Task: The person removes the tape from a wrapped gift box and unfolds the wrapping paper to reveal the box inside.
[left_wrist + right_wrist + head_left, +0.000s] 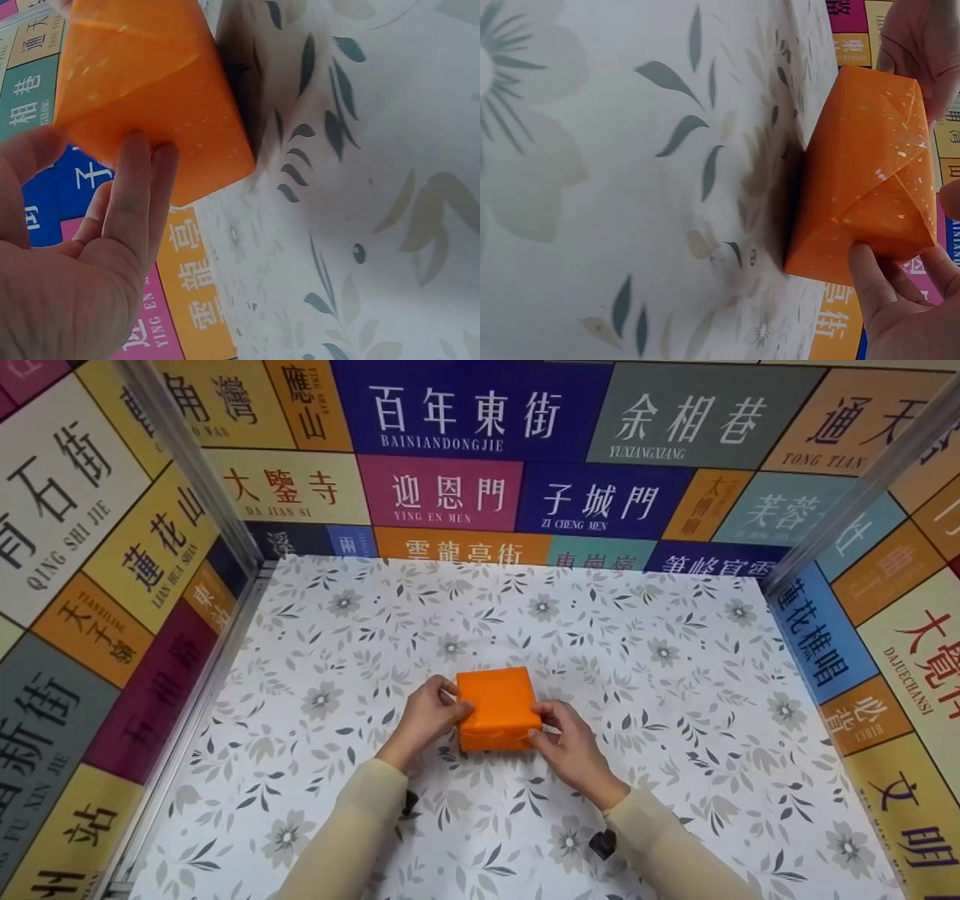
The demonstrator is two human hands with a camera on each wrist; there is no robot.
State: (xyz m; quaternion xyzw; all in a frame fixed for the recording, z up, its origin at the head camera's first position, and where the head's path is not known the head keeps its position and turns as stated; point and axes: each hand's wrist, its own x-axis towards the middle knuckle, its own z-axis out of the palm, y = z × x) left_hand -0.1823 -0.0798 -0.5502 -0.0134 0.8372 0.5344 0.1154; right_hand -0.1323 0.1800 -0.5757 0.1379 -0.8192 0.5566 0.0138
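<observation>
An orange paper-wrapped box [496, 697] sits on the patterned tabletop between the two hands. Its left side is held by my left hand [433, 711], the thumb at the near top edge. On the opposite side my right hand [571, 746] grips the near right corner. In the left wrist view, fingertips of the left hand [82, 277] touch one side of the box [150, 90]. The right wrist view shows folded, creased paper with pale specks on the box's end [877, 180], where fingers of the right hand [915, 322] press. The box's underside is hidden.
A white tabletop [660, 652] with grey flowers and leaves surrounds the box. Panels of coloured street-name signs [457, 495] stand at the back, left and right. Metal-looking posts [202, 465] mark the back corners. Dark pieces [602, 844] show below both wrists.
</observation>
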